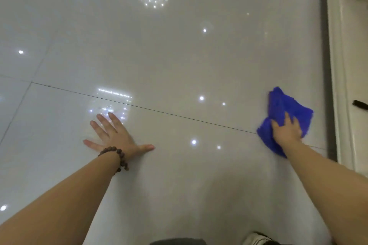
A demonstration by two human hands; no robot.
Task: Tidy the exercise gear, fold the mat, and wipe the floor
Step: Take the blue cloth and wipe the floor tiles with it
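A crumpled blue cloth (286, 105) lies on the glossy white tiled floor (179, 55) at the right. My right hand (287, 129) presses down on the cloth's near part with fingers spread over it. My left hand (114, 135) rests flat on the floor at the left of centre, fingers straight and splayed, a brown bead bracelet on its wrist. The mat and exercise gear are out of view.
A dark strip (326, 65) runs along the floor's right edge, beside a white door frame or skirting (342, 85). A dark small object (359, 104) sits beyond it at the far right. A shoe tip (256, 238) shows at the bottom. Ceiling lights reflect in the tiles.
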